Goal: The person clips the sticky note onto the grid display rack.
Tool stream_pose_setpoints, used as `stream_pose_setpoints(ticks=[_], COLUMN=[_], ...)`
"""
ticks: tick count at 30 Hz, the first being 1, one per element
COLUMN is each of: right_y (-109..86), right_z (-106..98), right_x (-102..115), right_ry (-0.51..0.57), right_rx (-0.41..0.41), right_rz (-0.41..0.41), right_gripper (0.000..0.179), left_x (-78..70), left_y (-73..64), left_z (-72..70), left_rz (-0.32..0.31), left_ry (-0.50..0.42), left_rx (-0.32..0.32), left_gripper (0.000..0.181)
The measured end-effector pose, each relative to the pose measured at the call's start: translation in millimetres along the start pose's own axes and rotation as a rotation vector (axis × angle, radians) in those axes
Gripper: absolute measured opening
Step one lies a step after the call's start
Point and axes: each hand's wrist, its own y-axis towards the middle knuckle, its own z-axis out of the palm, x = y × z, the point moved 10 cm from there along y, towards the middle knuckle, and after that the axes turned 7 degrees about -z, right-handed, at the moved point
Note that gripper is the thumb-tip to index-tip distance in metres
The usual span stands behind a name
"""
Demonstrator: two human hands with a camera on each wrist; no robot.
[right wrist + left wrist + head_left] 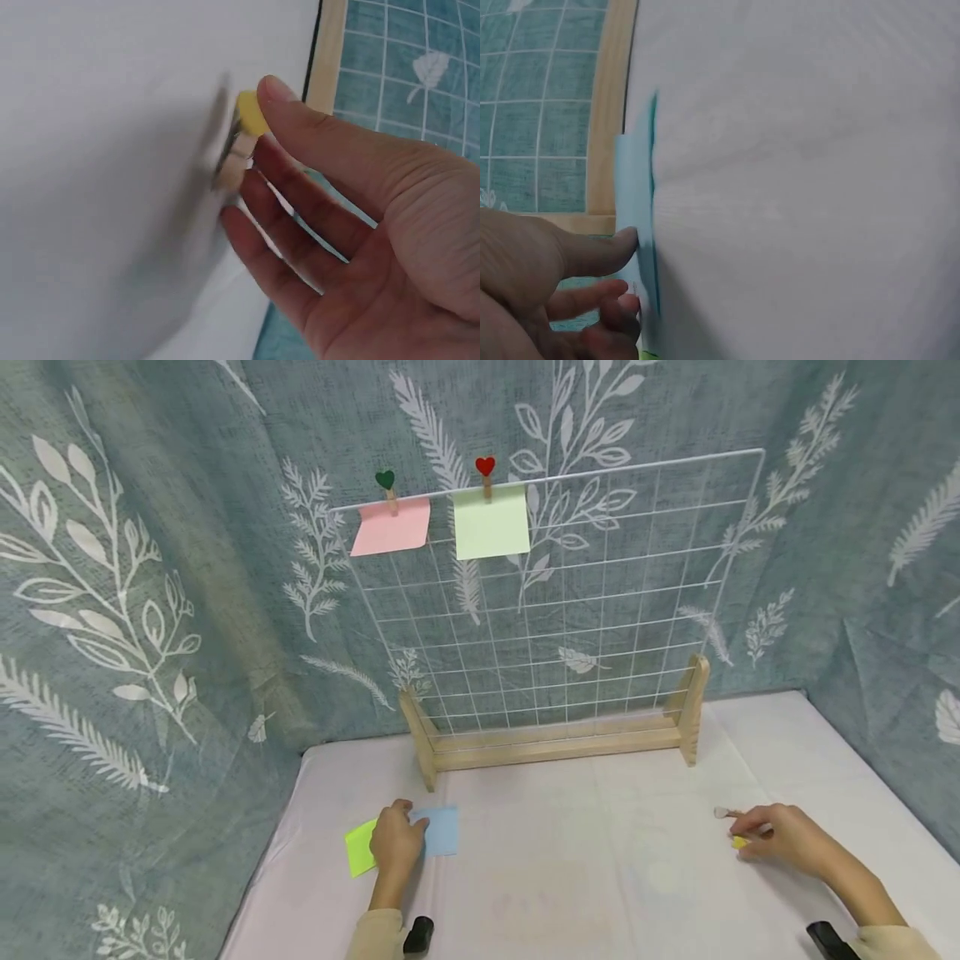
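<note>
In the head view my left hand (397, 843) is over the gap between a blue sticky note (444, 831) and a yellow-green sticky note (360, 848). From the left wrist, its thumb rests on the blue note (636, 187); the other fingers are loosely bent beside it. Far to the right, my right hand (783, 839) pinches a small wooden clothespin with a yellow heart (739, 842), low over the table. The right wrist view has the thumb against the yellow heart (252, 112). Another clothespin with a pale top (723, 812) lies just beyond those fingers.
A white wire grid (585, 602) stands on a wooden base (562, 748) at the back of the white table (540, 827). A green-heart clothespin (386, 485) holds a pink note (392, 527) on its top bar; a red-heart clothespin (486, 477) holds a pale green note (491, 527).
</note>
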Motion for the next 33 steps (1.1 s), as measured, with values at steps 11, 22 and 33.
stream_pose_setpoints(ticks=[11, 22, 33], right_y=[-3.3, 5.7, 20.1], right_z=[6.2, 9.8, 15.6], right_x=[-10.8, -0.2, 19.5], right_ry=[0.039, 0.048, 0.091], right_rx=[-0.045, -0.028, -0.073], right_rz=[0.013, -0.052, -0.129], right_gripper=[0.017, 0.015, 0.007], left_x=[4.6, 5.5, 12.7], left_y=[1.0, -2.7, -3.9], left_z=[-3.0, -9.9, -7.1], left_rz=[-0.024, -0.033, -0.058], left_ry=[0.018, 0.025, 0.013], left_rx=[-0.081, -0.149, -0.114], left_gripper=[0.016, 0.018, 0.021])
